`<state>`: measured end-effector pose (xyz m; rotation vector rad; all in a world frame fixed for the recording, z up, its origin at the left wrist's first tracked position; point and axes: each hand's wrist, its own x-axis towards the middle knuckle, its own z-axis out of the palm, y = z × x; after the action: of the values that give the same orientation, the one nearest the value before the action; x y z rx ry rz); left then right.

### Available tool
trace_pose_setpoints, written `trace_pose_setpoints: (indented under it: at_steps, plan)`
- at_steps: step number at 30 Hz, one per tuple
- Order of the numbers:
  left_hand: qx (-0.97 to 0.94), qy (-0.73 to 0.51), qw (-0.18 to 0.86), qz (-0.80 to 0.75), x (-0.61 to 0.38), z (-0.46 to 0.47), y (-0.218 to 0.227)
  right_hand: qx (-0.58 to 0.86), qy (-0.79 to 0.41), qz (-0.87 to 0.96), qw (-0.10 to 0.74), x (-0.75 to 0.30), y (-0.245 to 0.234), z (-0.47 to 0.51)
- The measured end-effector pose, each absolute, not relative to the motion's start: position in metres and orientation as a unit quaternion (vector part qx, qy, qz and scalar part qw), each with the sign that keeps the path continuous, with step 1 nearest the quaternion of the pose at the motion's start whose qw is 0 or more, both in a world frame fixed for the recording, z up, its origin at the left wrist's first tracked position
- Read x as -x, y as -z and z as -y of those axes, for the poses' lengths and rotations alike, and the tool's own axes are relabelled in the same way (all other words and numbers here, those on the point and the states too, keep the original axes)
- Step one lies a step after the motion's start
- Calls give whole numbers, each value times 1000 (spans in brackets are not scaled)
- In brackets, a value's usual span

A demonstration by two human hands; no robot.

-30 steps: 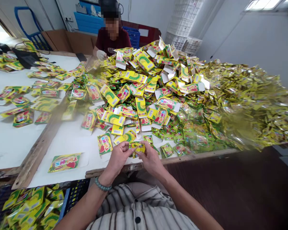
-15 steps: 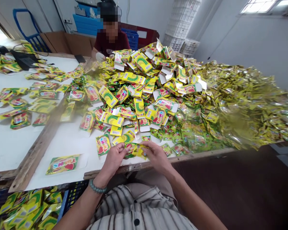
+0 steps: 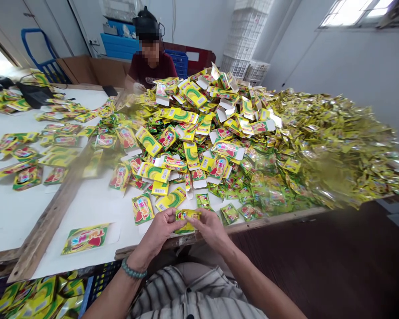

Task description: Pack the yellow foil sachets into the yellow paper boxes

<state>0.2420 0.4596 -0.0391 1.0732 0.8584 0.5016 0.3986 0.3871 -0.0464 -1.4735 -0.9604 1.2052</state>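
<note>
My left hand (image 3: 159,230) and my right hand (image 3: 211,228) meet at the near edge of the white table (image 3: 96,204), both pinched on one small yellow carton (image 3: 186,218) held between them. Just beyond my fingers lie a flat yellow carton (image 3: 142,208) and loose green-yellow sachets (image 3: 230,212). Behind them rises a big heap of yellow cartons (image 3: 193,128), some folded, some flat. A wide mound of shiny sachets (image 3: 326,146) fills the table's right side.
A person in a dark red shirt (image 3: 150,66) sits at the far side, a gloved hand by the heap. Flat cartons (image 3: 26,146) lie scattered over the left table. A blue crate (image 3: 98,285) with cartons stands below left. White crates are stacked at the back wall.
My hands shifted slightly while turning the small carton between them; the right hand reached out a little, then came back close to the left. The view tilted down a bit.
</note>
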Motion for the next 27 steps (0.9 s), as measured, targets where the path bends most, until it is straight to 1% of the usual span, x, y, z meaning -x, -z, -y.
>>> trace_pose_setpoints:
  at_steps: [1, 2, 3, 5, 7, 9, 11, 13, 15, 17, 19, 20, 22, 24, 27]
  plan:
    - [-527, -224, 713, -404, -242, -464, 39, 625, -457, 401, 490, -401, 48, -388]
    - [-577, -229, 660, -423, -243, -469, 38, 643, -420, 404, 497, -404, 50, -389]
    - [-637, -240, 585, -441, -243, -475, 37, 655, -392, 406, 503, -407, 51, -390]
    - [-765, -239, 396, -449, -245, -484, 35, 665, -361, 410, 510, -413, 53, -393]
    - [-859, -184, 235, -416, -247, -492, 35, 671, -345, 413, 510, -416, 53, -394]
    - [-901, -122, 151, -387, -248, -496, 36, 682, -328, 414, 506, -417, 52, -393]
    - [-906, -104, 120, -391, -244, -498, 39, 692, -318, 415, 499, -418, 51, -391]
    - [-888, -129, 126, -423, -236, -501, 42, 699, -316, 412, 492, -419, 50, -388]
    - [-847, -180, 173, -470, -224, -503, 46, 696, -325, 406, 496, -419, 48, -387]
    - [-782, -244, 270, -506, -213, -504, 49, 672, -343, 401, 520, -418, 42, -390]
    - [-714, -290, 392, -503, -206, -502, 50, 645, -351, 394, 553, -416, 33, -396]
    - [-686, -300, 446, -490, -204, -499, 50, 639, -342, 392, 567, -415, 28, -401]
    - [-649, -300, 523, -464, -205, -491, 50, 637, -306, 408, 578, -414, 20, -411]
    - [-623, -300, 565, -450, -208, -483, 47, 638, -282, 460, 549, -415, 14, -420]
    - [-585, -305, 614, -434, -212, -475, 42, 632, -309, 527, 476, -420, 15, -428]
